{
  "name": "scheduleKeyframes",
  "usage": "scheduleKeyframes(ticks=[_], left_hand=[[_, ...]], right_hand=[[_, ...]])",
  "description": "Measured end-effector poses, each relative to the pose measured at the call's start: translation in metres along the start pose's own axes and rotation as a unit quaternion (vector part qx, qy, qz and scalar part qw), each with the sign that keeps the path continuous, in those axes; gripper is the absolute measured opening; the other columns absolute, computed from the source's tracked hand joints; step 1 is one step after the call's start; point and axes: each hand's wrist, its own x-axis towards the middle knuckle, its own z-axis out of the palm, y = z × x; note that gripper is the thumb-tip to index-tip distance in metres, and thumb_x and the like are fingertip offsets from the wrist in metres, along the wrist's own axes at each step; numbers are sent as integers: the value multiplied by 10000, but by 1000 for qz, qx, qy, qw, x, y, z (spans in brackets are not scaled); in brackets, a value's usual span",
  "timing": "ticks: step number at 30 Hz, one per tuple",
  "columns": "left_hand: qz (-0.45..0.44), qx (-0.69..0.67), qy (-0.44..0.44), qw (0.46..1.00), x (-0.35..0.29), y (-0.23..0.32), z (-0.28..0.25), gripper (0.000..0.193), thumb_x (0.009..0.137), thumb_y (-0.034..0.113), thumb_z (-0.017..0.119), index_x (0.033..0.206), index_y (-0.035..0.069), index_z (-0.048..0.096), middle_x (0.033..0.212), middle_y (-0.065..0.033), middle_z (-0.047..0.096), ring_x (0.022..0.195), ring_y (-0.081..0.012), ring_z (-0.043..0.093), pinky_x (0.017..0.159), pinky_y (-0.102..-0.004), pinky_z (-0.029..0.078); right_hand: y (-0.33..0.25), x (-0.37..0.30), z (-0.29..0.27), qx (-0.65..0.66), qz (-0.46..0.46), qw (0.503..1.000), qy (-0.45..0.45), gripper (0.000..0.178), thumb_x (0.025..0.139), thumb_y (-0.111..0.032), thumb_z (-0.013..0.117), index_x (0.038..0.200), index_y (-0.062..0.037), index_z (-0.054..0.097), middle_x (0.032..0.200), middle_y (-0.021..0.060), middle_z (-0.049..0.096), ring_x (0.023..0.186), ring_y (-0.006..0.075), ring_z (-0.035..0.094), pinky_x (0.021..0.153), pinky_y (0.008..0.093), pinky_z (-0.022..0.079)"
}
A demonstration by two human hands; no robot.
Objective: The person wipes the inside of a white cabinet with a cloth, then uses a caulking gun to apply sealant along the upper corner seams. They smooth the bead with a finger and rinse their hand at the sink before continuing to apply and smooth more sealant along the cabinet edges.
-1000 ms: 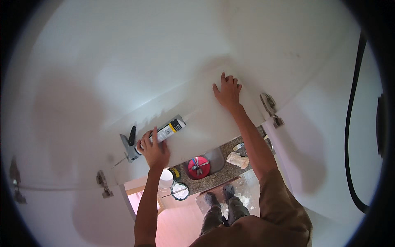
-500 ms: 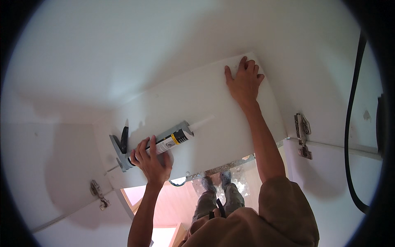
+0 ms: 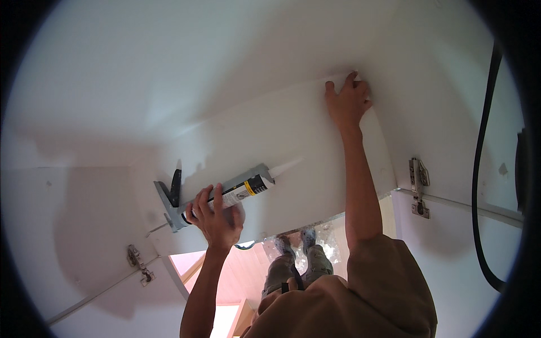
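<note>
In the head view, I look into a white cabinet, its pale board (image 3: pixel 304 135) running across the middle and meeting plain white walls at the back and right. 2 metal hinges stand near its front, the left hinge (image 3: pixel 140 263) and the right hinge (image 3: pixel 418 188), and a black cable (image 3: pixel 479 158) hangs down the right side. Beyond the front edge I see a pinkish floor (image 3: pixel 239 276) and 2 grey, spattered shoes (image 3: pixel 283 244).

The left hand (image 3: pixel 217 217) grips the barrel of a caulking gun (image 3: pixel 248 174), which lies slantwise over the board's left half, nozzle toward the right. The right hand (image 3: pixel 350 102) is at the far right corner, thumb apart and fingers bent; I cannot tell whether it holds anything (its fingertips fall in shadow).

The left palm is hidden, a round rim (image 3: pixel 244 245) is mostly cut off by the board, and darkness swallows my picture's corners.
</note>
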Motion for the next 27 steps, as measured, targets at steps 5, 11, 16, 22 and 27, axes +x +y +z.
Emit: scheduleKeyframes(ticks=[5, 11, 16, 22, 27], left_hand=[[5, 3, 2, 1000, -1, 0, 0, 624, 789, 283, 638, 1382, 110, 547, 1374, -134, 485, 1356, -300, 392, 1136, -575, 139], [19, 24, -18, 999, -2, -2, -3, 639, 846, 337, 607, 1422, 85, 492, 1378, -148, 463, 1371, -315, 360, 1125, -589, 140], [23, 26, -29, 999, -1, -2, -3, 651, 865, 354, 583, 1436, 62, 469, 1385, -153, 452, 1370, -329, 350, 1115, -600, 141], [19, 11, -28, 999, 0, -1, -5, 656, 836, 326, 599, 1425, 59, 485, 1387, -159, 452, 1367, -333, 349, 1109, -602, 146], [6, -12, -24, 1000, 0, 0, -6, 637, 789, 286, 646, 1390, 106, 537, 1382, -136, 468, 1374, -305, 348, 1108, -601, 148]], right_hand=[[-4, 0, -1, 0, 18, 999, -32, 731, 942, -406, 531, 1507, 36, 392, 1272, 185, 488, 1218, 317, 427, 995, 500, 304], [-9, -2, 1, -20, 20, 999, -44, 660, 949, -351, 484, 1497, 11, 424, 1261, 168, 491, 1193, 303, 433, 987, 500, 304], [-19, -11, -1, -19, 13, 998, -51, 626, 957, -309, 470, 1489, 19, 430, 1248, 157, 485, 1175, 289, 437, 978, 499, 301], [-32, -20, -3, -8, 9, 998, -67, 617, 957, -278, 487, 1486, 34, 424, 1240, 152, 480, 1182, 287, 434, 981, 497, 292], [-44, -31, -2, -11, 7, 998, -62, 620, 944, -265, 510, 1479, 38, 429, 1235, 144, 480, 1183, 280, 436, 974, 497, 302]])
